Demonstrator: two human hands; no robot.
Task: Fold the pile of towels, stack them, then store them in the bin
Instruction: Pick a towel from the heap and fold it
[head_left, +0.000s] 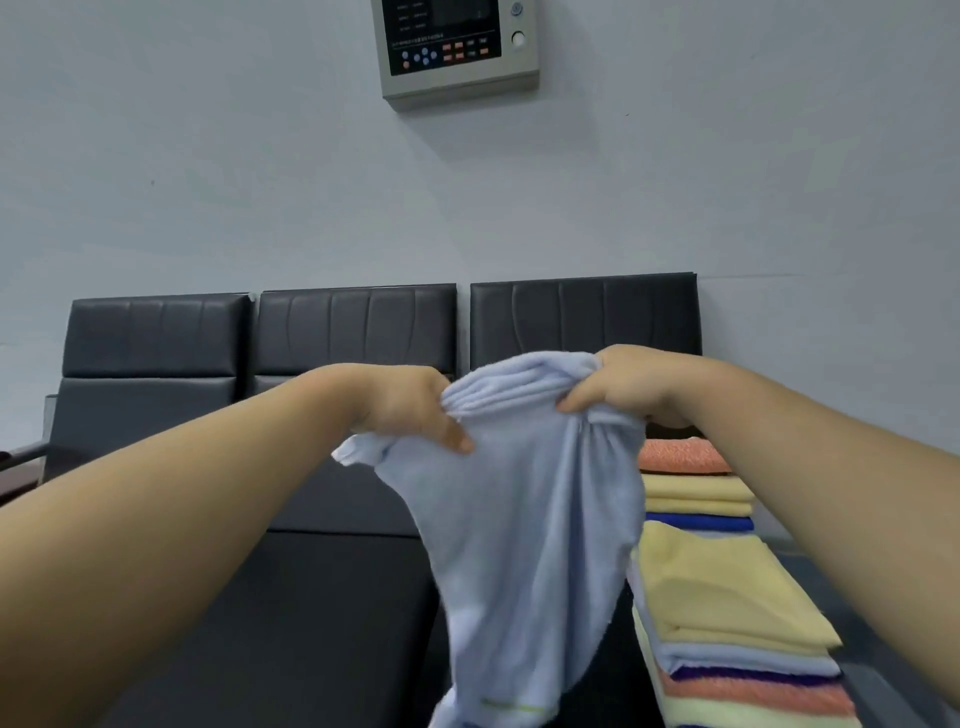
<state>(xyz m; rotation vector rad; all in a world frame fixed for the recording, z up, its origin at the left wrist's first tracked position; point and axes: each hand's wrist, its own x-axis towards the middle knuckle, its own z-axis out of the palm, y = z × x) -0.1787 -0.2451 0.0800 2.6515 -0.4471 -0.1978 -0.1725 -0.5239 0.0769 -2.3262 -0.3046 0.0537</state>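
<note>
A light blue towel (524, 530) hangs in the air in front of me, bunched along its top edge. My left hand (415, 410) grips the bunched top at the left, and my right hand (623, 384) grips it at the right, close together. The towel's lower part drops past the bottom of the frame. To the right stands a near stack of folded towels (727, 613) with a yellow one on top, and behind it a second folded stack (691, 488) topped by an orange towel. No bin is in view.
A row of dark padded seats (322, 519) runs along the pale wall, with their backrests (353, 327) behind my hands. A grey control panel (457, 47) hangs on the wall above. An armrest (21, 460) shows at the far left.
</note>
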